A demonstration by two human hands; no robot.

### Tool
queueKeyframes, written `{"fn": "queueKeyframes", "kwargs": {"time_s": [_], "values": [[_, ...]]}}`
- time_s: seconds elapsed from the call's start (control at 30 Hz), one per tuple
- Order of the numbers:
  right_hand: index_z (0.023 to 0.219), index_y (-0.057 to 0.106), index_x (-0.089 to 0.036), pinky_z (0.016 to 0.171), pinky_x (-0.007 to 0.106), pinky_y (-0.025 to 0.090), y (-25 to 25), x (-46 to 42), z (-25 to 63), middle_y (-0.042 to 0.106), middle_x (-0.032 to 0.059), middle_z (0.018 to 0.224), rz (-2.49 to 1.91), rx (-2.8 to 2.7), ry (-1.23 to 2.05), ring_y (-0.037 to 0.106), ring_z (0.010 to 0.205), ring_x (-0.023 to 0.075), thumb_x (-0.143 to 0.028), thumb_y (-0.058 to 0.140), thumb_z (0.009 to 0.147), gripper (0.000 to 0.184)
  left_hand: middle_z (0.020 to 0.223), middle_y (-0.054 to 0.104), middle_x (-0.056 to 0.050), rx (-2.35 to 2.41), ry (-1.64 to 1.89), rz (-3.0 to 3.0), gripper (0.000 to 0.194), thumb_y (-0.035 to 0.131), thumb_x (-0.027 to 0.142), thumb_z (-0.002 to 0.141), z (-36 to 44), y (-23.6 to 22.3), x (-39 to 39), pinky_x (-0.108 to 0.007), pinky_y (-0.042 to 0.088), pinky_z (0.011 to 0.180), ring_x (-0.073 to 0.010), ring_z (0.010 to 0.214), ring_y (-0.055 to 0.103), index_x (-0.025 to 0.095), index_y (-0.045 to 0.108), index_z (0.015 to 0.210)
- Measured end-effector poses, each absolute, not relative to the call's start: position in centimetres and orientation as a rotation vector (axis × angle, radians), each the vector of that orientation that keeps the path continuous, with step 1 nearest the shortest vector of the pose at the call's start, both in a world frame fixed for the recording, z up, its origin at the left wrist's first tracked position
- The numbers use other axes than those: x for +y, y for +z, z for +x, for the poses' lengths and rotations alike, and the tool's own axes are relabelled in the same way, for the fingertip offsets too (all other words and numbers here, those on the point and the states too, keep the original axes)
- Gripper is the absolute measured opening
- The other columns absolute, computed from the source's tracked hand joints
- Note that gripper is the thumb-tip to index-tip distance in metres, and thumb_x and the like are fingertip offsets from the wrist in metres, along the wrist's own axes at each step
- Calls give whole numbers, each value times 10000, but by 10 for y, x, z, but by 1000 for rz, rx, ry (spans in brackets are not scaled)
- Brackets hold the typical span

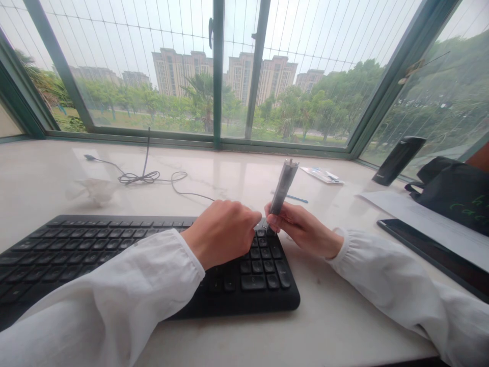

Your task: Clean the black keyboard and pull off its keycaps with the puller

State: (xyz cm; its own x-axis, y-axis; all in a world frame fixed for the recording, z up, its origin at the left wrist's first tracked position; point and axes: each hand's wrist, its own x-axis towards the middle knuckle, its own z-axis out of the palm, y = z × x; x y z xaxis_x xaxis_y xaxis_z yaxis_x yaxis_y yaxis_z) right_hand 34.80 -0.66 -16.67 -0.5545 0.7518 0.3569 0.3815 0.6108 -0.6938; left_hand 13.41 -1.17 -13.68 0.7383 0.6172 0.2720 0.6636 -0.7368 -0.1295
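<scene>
A black keyboard (114, 255) lies on a pale marble sill in front of me. My right hand (301, 227) is closed round a grey metal tool (283, 186), held nearly upright with its lower tip on a key at the keyboard's far right corner. My left hand (223, 232) rests over the number pad with its fingers curled and pinched together right beside the tool's tip. What the left fingers hold, if anything, is hidden. Both arms wear white sleeves.
A black cable (145, 177) lies coiled behind the keyboard, with a crumpled clear wrapper (91, 189) to its left. At the right are a dark tablet (435, 252), white paper (420, 216), a black bag (454, 191), a black cylinder (399, 159) and a small packet (321, 175). Windows run behind.
</scene>
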Motion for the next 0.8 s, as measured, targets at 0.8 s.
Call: {"fn": "queueKeyframes", "kwargs": {"time_s": [0.8], "values": [[799,445,-200,633,286,355,-167,-7,347,426,-25,710,-922,-2174,757,397,661,128,-397,403,1018,298,700,682,-71,-1007,-320,-2709,201,424,160,855,134,-140,-9,-336,439,517,-272,621,662,204,573,727]]}}
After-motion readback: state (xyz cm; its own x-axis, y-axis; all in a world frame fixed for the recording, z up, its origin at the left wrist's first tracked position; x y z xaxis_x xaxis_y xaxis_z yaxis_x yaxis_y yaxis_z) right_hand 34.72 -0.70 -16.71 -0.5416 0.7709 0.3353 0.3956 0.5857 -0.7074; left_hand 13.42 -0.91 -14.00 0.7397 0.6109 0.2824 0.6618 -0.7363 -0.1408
